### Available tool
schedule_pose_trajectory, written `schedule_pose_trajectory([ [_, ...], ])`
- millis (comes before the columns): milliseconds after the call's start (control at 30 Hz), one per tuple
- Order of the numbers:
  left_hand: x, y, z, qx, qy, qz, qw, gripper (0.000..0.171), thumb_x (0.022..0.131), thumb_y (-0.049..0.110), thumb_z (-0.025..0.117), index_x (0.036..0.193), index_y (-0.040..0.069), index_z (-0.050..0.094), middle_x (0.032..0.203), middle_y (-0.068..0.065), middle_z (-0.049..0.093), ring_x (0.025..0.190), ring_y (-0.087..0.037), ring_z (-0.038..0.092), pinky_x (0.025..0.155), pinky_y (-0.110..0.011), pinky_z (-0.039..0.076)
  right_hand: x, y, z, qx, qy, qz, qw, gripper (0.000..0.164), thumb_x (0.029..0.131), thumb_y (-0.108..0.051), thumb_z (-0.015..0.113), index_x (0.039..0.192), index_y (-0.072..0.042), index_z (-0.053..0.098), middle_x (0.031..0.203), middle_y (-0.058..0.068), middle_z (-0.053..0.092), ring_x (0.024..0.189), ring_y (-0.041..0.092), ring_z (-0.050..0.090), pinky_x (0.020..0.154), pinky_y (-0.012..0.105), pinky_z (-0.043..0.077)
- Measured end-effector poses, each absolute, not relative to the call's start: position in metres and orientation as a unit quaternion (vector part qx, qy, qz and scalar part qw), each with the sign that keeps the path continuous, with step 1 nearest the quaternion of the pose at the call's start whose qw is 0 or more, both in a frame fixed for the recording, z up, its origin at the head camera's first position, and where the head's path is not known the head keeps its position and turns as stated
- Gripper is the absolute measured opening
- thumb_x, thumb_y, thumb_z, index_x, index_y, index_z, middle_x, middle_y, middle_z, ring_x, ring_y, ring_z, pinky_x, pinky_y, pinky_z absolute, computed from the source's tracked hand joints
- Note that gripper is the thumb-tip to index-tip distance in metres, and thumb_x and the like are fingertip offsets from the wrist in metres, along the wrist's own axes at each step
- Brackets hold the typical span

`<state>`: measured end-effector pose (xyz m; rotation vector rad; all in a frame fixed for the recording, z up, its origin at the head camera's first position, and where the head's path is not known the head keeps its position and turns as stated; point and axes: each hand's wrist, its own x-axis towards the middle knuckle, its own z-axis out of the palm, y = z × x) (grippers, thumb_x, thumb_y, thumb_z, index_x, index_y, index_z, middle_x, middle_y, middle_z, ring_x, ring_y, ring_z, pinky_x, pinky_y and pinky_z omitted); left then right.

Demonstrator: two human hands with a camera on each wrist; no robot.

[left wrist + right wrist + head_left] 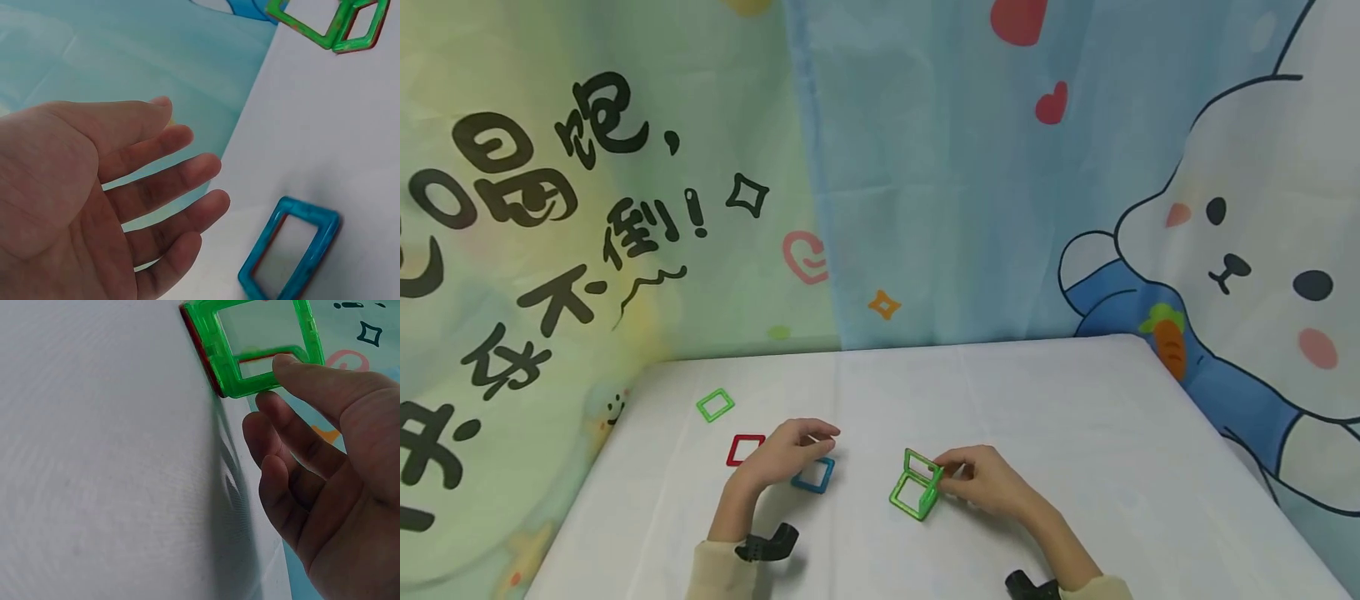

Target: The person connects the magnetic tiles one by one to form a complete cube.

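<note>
The joined green frames are at the middle of the white table, set at angles to one another; whether they touch the cloth is hard to tell. On their right side, the right hand has its grip pinching an edge between thumb and finger. To the left of the green frames, the left hand holds nothing, its grip loosely spread above the blue frame. Farther left of the green frames lies the red frame, partly hidden by that hand, and left and behind them a single green square. Beyond the green frames hangs a printed curtain with a cartoon rabbit.
</note>
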<state>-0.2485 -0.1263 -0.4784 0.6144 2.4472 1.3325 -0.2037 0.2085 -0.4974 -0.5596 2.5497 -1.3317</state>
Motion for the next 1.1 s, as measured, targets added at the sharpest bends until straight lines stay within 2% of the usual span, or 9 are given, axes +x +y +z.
schedule_pose_trajectory([
  [467, -0.251, -0.141, -0.476, 0.188, 0.854, 0.468, 0.130, 0.028, 0.097, 0.019, 0.060, 0.120, 0.004, 0.066, 0.111, -0.007, 0.067, 0.094, -0.018, 0.061, 0.083, -0.037, 0.049, -0.204, 0.203, -0.500, -0.185, 0.871, -0.445, 0.096, 0.026, 0.074, -0.019, 0.085, 0.093, -0.007, 0.072, 0.077, -0.006, 0.065, 0.063, 0.012, 0.056, 0.053, 0.026, 0.047],
  [600, -0.251, -0.144, -0.477, 0.183, 0.854, 0.469, 0.127, 0.028, 0.098, 0.019, 0.059, 0.120, 0.003, 0.066, 0.112, -0.009, 0.066, 0.095, -0.019, 0.061, 0.083, -0.038, 0.049, -0.203, 0.202, -0.502, -0.179, 0.868, -0.454, 0.090, 0.038, 0.073, -0.016, 0.086, 0.103, -0.006, 0.065, 0.086, 0.000, 0.064, 0.062, 0.012, 0.057, 0.054, 0.026, 0.048],
  [767, -0.251, -0.151, -0.481, 0.171, 0.852, 0.480, 0.125, 0.029, 0.097, 0.020, 0.060, 0.120, 0.002, 0.066, 0.116, -0.011, 0.066, 0.097, -0.020, 0.062, 0.083, -0.038, 0.050, -0.200, 0.202, -0.505, -0.189, 0.856, -0.474, 0.088, 0.070, 0.073, -0.013, 0.086, 0.134, -0.003, 0.052, 0.122, 0.015, 0.061, 0.063, 0.014, 0.061, 0.057, 0.026, 0.050],
  [833, -0.250, -0.153, -0.482, 0.168, 0.850, 0.485, 0.121, 0.030, 0.097, 0.020, 0.060, 0.120, 0.002, 0.066, 0.116, -0.012, 0.066, 0.097, -0.022, 0.063, 0.083, -0.037, 0.050, -0.199, 0.202, -0.506, -0.201, 0.851, -0.476, 0.093, 0.077, 0.075, -0.013, 0.084, 0.142, -0.003, 0.047, 0.130, 0.015, 0.057, 0.062, 0.014, 0.061, 0.058, 0.026, 0.050],
  [1000, -0.251, -0.157, -0.482, 0.173, 0.848, 0.489, 0.111, 0.031, 0.097, 0.021, 0.061, 0.120, 0.001, 0.065, 0.114, -0.012, 0.067, 0.095, -0.024, 0.063, 0.079, -0.035, 0.049, -0.199, 0.199, -0.504, -0.218, 0.844, -0.480, 0.102, 0.074, 0.080, -0.013, 0.081, 0.144, -0.004, 0.046, 0.124, 0.015, 0.060, 0.062, 0.013, 0.061, 0.055, 0.026, 0.049],
  [1100, -0.252, -0.158, -0.480, 0.175, 0.849, 0.487, 0.108, 0.032, 0.097, 0.023, 0.061, 0.120, 0.001, 0.065, 0.114, -0.012, 0.067, 0.095, -0.021, 0.062, 0.080, -0.036, 0.049, -0.201, 0.196, -0.502, -0.222, 0.836, -0.491, 0.103, 0.072, 0.079, -0.011, 0.081, 0.142, -0.003, 0.047, 0.133, 0.019, 0.055, 0.066, 0.014, 0.063, 0.054, 0.027, 0.050],
])
